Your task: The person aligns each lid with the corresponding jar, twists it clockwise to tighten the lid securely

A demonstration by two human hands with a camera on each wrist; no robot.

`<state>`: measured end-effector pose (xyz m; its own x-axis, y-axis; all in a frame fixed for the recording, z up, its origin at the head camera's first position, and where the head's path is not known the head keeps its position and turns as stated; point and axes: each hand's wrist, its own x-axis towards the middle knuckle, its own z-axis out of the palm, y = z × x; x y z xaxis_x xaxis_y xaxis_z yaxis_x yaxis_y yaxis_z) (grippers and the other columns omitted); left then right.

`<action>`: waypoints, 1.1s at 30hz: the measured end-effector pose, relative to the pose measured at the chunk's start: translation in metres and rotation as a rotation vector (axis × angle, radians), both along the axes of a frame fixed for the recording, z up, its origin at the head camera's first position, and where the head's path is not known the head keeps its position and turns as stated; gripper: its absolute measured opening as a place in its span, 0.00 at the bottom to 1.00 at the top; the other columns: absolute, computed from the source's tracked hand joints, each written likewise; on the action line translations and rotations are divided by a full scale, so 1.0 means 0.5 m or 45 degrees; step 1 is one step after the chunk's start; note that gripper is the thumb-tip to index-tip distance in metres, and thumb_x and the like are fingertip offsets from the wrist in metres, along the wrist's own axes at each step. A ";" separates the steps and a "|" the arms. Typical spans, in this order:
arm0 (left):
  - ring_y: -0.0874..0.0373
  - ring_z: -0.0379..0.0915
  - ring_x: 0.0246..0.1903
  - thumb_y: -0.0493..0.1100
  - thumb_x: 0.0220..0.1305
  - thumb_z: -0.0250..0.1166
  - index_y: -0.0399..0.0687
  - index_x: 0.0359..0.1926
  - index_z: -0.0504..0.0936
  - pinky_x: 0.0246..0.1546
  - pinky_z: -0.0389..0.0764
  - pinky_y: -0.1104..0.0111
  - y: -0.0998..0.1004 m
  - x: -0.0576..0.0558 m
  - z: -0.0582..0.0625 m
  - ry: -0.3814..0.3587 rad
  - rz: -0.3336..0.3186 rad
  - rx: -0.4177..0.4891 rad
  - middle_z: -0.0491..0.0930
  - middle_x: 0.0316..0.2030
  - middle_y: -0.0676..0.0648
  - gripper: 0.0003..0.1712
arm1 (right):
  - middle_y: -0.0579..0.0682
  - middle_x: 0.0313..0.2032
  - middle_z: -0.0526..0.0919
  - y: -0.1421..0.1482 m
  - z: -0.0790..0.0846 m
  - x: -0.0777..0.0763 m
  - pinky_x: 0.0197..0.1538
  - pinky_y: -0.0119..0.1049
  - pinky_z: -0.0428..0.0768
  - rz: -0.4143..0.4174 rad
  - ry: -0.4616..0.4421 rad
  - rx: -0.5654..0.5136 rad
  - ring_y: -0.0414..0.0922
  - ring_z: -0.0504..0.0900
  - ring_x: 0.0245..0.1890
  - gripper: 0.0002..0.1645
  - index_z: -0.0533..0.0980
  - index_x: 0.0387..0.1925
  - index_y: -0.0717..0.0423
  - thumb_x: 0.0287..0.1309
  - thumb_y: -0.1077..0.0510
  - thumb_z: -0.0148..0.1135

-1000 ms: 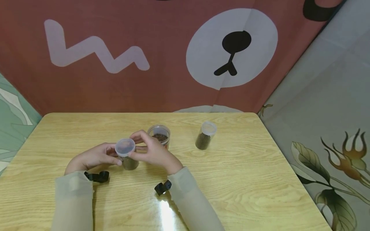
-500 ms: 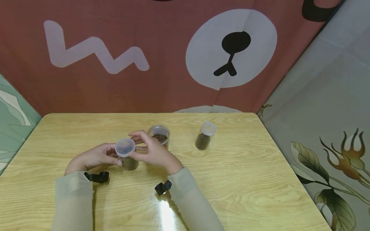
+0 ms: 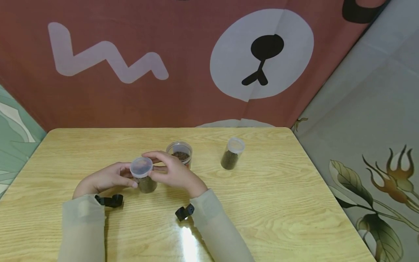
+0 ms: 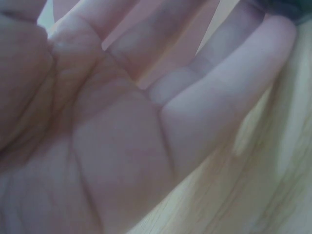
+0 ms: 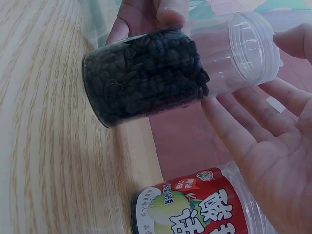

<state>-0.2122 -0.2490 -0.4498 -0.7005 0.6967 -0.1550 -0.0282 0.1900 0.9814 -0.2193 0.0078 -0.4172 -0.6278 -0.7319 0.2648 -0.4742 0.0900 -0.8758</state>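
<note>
Between both hands stands a clear plastic jar (image 3: 147, 185) partly filled with dark beans that look like coffee beans. My left hand (image 3: 109, 178) grips the jar's side with thumb and fingers; its palm (image 4: 117, 161) fills the left wrist view. My right hand (image 3: 173, 173) holds the translucent lid (image 3: 141, 166) at its edge. In the right wrist view, its thumb (image 5: 292, 41) lies at one side of the ridged lid (image 5: 252, 48), with the fingers (image 5: 239, 124) spread along the other side, one tip at the jar's wall. Left fingertips (image 5: 170, 14) show on the jar there.
Just behind the right hand, an open-topped clear tub (image 3: 186, 147) holds reddish-brown bits; its red printed label (image 5: 195, 207) shows in the right wrist view. Farther right is a lidded clear jar (image 3: 230, 160) of dark contents. The wooden table (image 3: 262, 203) meets a brown cloth (image 3: 190, 91) behind.
The right hand's forefinger has crept left round the back of the lid, while its thumb has slid slightly right along the front edge. The left hand and jar have hardly moved.
</note>
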 end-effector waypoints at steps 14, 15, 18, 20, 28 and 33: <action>0.54 0.70 0.55 0.33 0.62 0.61 0.40 0.63 0.68 0.52 0.75 0.63 0.003 0.004 -0.001 -0.019 -0.010 0.004 0.73 0.58 0.44 0.28 | 0.43 0.50 0.73 -0.006 0.001 0.006 0.53 0.26 0.75 -0.080 -0.045 0.019 0.34 0.72 0.52 0.29 0.64 0.57 0.51 0.56 0.55 0.66; 0.55 0.70 0.56 0.33 0.62 0.61 0.40 0.64 0.68 0.52 0.75 0.63 0.003 0.004 -0.001 -0.020 -0.010 0.005 0.73 0.58 0.44 0.28 | 0.43 0.50 0.73 -0.007 0.001 0.006 0.53 0.26 0.75 -0.084 -0.046 0.020 0.34 0.72 0.52 0.29 0.64 0.56 0.51 0.55 0.54 0.66; 0.56 0.69 0.56 0.33 0.63 0.61 0.41 0.65 0.67 0.52 0.75 0.64 0.003 0.003 0.000 -0.017 -0.010 0.001 0.72 0.59 0.45 0.29 | 0.43 0.50 0.73 -0.008 0.000 0.004 0.52 0.25 0.75 -0.096 -0.045 0.024 0.34 0.72 0.51 0.30 0.64 0.56 0.51 0.55 0.53 0.67; 0.57 0.69 0.57 0.33 0.63 0.61 0.41 0.65 0.67 0.52 0.75 0.65 0.003 0.003 0.000 -0.014 -0.010 -0.003 0.72 0.59 0.46 0.29 | 0.43 0.50 0.73 -0.009 -0.001 0.004 0.52 0.25 0.75 -0.102 -0.052 0.026 0.34 0.72 0.51 0.31 0.64 0.56 0.51 0.54 0.52 0.67; 0.55 0.72 0.53 0.33 0.61 0.62 0.40 0.62 0.70 0.50 0.76 0.64 0.003 -0.001 0.000 0.003 -0.002 0.009 0.75 0.55 0.46 0.27 | 0.44 0.53 0.72 -0.004 0.004 0.005 0.54 0.26 0.74 -0.084 -0.041 0.038 0.34 0.72 0.53 0.34 0.62 0.63 0.51 0.58 0.54 0.64; 0.56 0.70 0.55 0.32 0.62 0.62 0.41 0.63 0.68 0.51 0.75 0.65 0.002 -0.001 -0.001 -0.007 0.007 0.004 0.73 0.57 0.46 0.28 | 0.47 0.57 0.70 -0.003 0.007 0.004 0.55 0.26 0.73 -0.023 0.043 0.053 0.35 0.70 0.55 0.32 0.61 0.66 0.53 0.62 0.58 0.59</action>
